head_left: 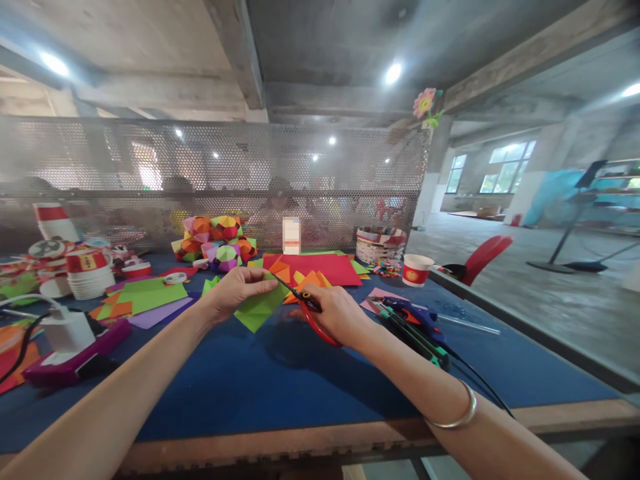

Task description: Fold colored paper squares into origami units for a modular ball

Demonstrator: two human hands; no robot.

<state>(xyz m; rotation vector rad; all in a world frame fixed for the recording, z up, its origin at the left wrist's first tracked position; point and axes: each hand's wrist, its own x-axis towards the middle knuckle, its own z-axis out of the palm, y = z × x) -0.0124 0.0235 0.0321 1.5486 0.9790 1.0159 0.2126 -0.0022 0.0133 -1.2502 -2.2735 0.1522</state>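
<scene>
My left hand (pixel 250 287) pinches the upper edge of a green paper sheet (pixel 259 311), which hangs above the blue tabletop. My right hand (pixel 336 308) is closed round the handles of a pair of scissors (pixel 306 296), one red handle loop showing below the fingers. Their dark blades point left and lie along the top of the green paper, close to my left fingertips. Whether the blades are parted I cannot make out. Behind my hands are orange folded paper pieces (pixel 315 280) and a red paper sheet (pixel 335 268).
Folded paper balls (pixel 220 240) and a woven basket (pixel 381 245) stand at the back. On the right are a paper cup (pixel 417 270), a blue glue gun (pixel 415 317) and its cord. Stacked cups (pixel 90 273) and a purple power strip (pixel 77 353) occupy the left.
</scene>
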